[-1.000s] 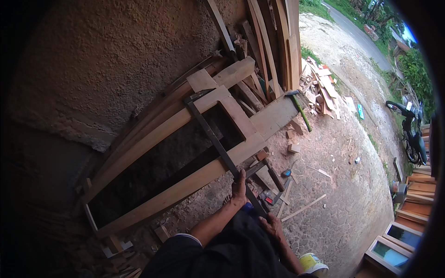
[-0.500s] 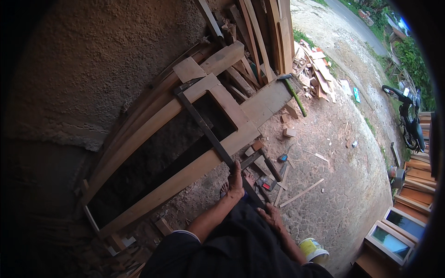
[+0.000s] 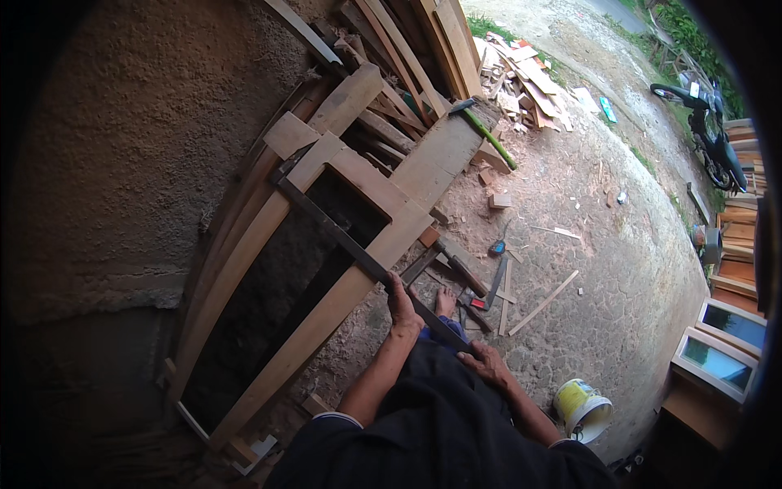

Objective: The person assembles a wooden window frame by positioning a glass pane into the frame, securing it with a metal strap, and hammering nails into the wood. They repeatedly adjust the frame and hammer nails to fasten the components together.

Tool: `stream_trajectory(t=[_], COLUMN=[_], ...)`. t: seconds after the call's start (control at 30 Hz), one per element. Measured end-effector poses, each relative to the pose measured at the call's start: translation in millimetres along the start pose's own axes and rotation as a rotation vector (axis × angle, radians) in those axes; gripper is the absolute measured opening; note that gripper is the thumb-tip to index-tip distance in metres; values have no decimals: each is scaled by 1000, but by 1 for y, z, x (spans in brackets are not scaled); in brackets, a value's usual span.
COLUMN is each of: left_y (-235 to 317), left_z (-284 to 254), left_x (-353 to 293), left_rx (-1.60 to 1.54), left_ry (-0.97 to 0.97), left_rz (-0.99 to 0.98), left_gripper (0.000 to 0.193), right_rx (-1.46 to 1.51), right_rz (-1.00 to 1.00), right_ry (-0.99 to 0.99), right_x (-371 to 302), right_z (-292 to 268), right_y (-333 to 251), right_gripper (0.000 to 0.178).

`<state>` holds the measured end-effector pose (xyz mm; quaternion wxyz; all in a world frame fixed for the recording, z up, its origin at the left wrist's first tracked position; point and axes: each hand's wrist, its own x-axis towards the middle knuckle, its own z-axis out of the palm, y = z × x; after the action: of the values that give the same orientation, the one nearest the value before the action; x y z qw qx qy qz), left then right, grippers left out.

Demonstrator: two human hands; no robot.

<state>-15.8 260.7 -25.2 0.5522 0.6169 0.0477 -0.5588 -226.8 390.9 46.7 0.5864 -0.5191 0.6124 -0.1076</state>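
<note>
"Head view: what has just been changed?"

"Mainly the outlook: the frame point(image 3: 293, 350) is now seen farther left, and the bucket point(image 3: 575, 398), partly covered before, is cleared by the arm. The bar point(image 3: 336, 231) is still laid across both long sides, so the work seems to be carried on with its setting unaltered"

"How is the bar held?"

"Its middle is wrapped by the grip of the left hand point(image 3: 402, 308); its near end, beyond the frame, is clasped by the right hand point(image 3: 489, 364)"

"And the materials?"

"Dark, straight, seemingly metal for the bar; pale, smooth-looking planks for the frame, set beside a rough, grainy wall point(image 3: 147, 147); the floor point(image 3: 627, 269) is cracked and strewn with scraps point(image 3: 533, 75)"
</note>
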Motion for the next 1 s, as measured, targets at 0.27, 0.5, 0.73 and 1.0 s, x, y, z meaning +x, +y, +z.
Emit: stream_trajectory(t=[0.27, 0.5, 0.73, 1.0], left_y=[-8, -7, 1, 4], left_z=[-7, -9, -3, -2], left_x=[13, 19, 0, -1], left_rx=[0, -45, -39, -40], left_ry=[35, 5, -39, -27], left_rz=[-79, -64, -113, -93], left_gripper=[78, 80, 99, 94], right_rx=[375, 78, 540, 585], right_rz=[-161, -430, -68, -46], right_ry=[588, 793, 286, 151], right_x=[67, 119, 113, 127], right_z=[1, -2, -26, -45], right_y=[8, 17, 7, -7], right_gripper=[46, 28, 37, 38])
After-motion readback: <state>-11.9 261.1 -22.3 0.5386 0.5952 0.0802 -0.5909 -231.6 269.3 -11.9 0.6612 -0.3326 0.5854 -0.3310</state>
